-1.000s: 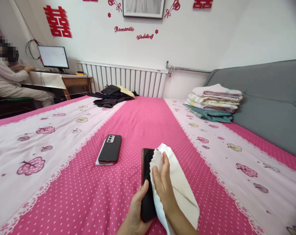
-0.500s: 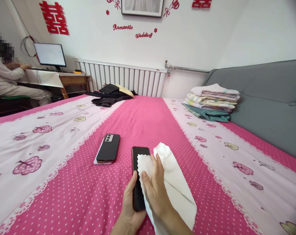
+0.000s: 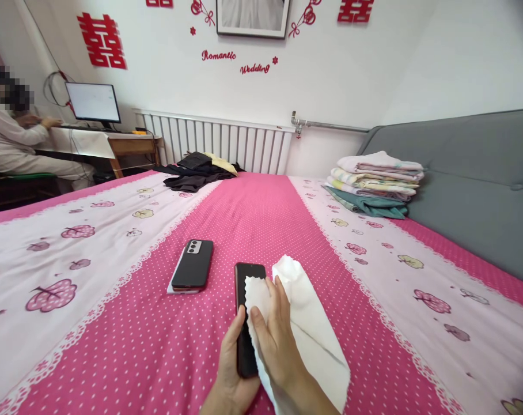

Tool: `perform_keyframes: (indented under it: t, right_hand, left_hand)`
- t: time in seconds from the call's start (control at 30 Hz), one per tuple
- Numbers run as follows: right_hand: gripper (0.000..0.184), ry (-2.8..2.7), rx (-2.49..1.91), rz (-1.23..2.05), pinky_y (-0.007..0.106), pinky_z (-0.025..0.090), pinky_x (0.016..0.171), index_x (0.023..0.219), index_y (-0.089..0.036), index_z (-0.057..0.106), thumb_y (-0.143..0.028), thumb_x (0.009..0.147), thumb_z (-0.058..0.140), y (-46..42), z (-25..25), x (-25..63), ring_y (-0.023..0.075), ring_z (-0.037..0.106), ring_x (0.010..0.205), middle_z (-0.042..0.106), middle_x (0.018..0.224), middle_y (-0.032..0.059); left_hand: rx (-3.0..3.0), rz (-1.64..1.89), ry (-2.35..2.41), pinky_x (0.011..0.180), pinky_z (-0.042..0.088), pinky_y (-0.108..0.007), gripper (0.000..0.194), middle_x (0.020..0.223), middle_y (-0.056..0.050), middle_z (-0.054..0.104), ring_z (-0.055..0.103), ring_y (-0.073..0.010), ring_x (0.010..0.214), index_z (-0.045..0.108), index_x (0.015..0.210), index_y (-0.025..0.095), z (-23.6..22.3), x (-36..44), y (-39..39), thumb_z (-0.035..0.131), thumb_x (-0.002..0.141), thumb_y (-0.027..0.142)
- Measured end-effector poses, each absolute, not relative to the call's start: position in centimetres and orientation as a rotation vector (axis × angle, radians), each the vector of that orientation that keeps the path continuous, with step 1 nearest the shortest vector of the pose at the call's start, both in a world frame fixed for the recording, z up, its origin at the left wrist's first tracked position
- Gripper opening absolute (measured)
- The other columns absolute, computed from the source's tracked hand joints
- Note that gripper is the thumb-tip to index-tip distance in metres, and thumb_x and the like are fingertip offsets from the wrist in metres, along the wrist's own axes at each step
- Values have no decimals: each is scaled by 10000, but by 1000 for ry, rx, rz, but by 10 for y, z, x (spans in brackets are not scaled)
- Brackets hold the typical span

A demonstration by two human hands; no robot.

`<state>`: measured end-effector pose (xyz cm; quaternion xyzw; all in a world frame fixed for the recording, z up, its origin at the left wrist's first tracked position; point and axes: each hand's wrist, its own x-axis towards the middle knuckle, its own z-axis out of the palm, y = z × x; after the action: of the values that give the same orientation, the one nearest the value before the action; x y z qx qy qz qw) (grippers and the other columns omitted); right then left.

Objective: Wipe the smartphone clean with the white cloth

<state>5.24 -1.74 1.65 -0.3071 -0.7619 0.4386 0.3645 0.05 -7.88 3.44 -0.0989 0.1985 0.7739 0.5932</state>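
Note:
A dark smartphone (image 3: pixel 249 269) lies in my left hand (image 3: pixel 233 360), its thumb along the left edge and the palm beneath its lower end. My right hand (image 3: pixel 279 340) presses a white cloth (image 3: pixel 317 346) with a scalloped edge onto the phone's screen, covering much of its right side. The rest of the cloth hangs to the right over the bedspread. Left of my hands, a second phone (image 3: pixel 192 268) with a grey camera block rests face down on a thin white item (image 3: pixel 171 286).
The pink bedspread (image 3: pixel 261 219) spreads all around. Folded fabrics (image 3: pixel 376 178) are stacked near the grey headboard (image 3: pixel 469 184). Dark clothes (image 3: pixel 196 173) lie at the far edge, before a radiator (image 3: pixel 218 138). Another person (image 3: pixel 11 138) sits at a desk with a monitor (image 3: pixel 93 102).
The view has tilted up a little, so everything sits slightly lower in the picture. Both hands keep almost the same hold on the phone and cloth.

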Motion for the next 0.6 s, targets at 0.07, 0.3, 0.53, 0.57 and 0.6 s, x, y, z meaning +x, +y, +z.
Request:
perform_keyframes:
  t: [0.07,0.3,0.53,0.57,0.6]
  right_hand:
    - [610,-1963,-785,1118,512,105,1140,1446,-216,218,-437,913,417,-17,16,52,233,35,1409,100,1531,72]
    - [605,-1951,-783,1109,511,116,1138,1443,-228,232,-433,909,428,-18,15,53,235,42,1410,114,1531,65]
    - [613,-1982,-804,1115,493,101,1144,1449,-202,208,-443,919,397,-19,18,52,223,24,1411,83,1535,70]
    - [613,-1984,-804,1118,494,99,1144,1449,-203,205,-444,919,396,-19,18,52,223,22,1411,81,1535,70]
    - [613,-1986,-801,1119,496,97,1143,1449,-204,204,-444,919,397,-19,17,52,223,20,1410,80,1535,70]
  left_hand:
    - [-222,1800,451,922,459,-406,345,944,-140,720,662,-283,938,662,1097,92,34,0,-79,523,865,308]
    - [-223,1795,439,910,465,-405,351,930,-130,723,664,-280,931,645,1125,105,34,1,-79,520,864,304]
    - [-227,1804,441,931,451,-405,303,913,-126,726,660,-278,945,685,1044,103,36,1,-78,532,859,288]
    - [-225,1802,435,933,449,-404,300,912,-127,726,659,-279,947,691,1029,100,35,1,-78,535,858,290]
    - [-223,1799,429,935,447,-403,299,913,-128,726,658,-279,950,694,1021,100,35,1,-78,539,856,295]
